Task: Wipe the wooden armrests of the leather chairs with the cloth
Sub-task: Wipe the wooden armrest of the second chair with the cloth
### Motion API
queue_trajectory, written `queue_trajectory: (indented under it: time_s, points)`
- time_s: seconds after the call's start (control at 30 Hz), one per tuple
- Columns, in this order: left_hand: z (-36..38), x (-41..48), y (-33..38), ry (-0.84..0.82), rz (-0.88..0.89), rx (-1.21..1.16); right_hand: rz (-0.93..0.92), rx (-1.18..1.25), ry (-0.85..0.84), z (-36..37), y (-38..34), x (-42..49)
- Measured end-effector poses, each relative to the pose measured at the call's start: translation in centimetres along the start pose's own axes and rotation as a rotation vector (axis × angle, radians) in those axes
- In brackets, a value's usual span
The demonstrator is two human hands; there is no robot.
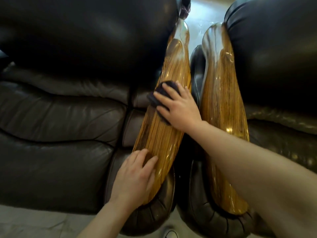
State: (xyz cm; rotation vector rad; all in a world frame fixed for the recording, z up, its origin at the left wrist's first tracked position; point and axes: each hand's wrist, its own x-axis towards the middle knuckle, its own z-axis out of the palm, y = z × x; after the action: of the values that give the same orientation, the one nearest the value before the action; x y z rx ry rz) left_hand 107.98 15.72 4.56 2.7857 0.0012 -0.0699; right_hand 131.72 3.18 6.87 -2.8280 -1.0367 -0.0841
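Observation:
Two glossy striped wooden armrests run side by side between two dark leather chairs. On the middle of the left armrest (164, 134), my right hand (178, 107) presses a dark cloth (157, 98) flat, fingers spread over it. Lower down, my left hand (135, 177) rests flat on that same armrest near its front end, fingers apart and holding nothing. The right armrest (221, 100) lies untouched; my right forearm crosses over its lower part.
The left leather chair (60, 117) fills the left side, its seat and back cushions close to the armrest. The right leather chair (274, 57) stands tight beside it with a narrow gap between. Pale floor (25, 220) shows at the bottom left and top centre.

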Motion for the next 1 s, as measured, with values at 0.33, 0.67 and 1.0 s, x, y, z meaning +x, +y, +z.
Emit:
queue_trajectory:
  time_s: [0.33, 0.67, 1.0]
  points:
    - [-0.4, 2.7, 0.2, 0.042, -0.026, 0.111, 0.037, 0.094, 0.078, 2.3, -3.2, -6.6]
    - [-1.7, 9.4, 2.3, 0.123, -0.111, 0.052, 0.597, 0.348, -0.113, -1.3, 2.7, 8.9]
    - [-1.1, 9.3, 2.3, 0.191, -0.103, -0.015, -0.218, -0.069, -0.112, -1.0, 4.1, 3.4]
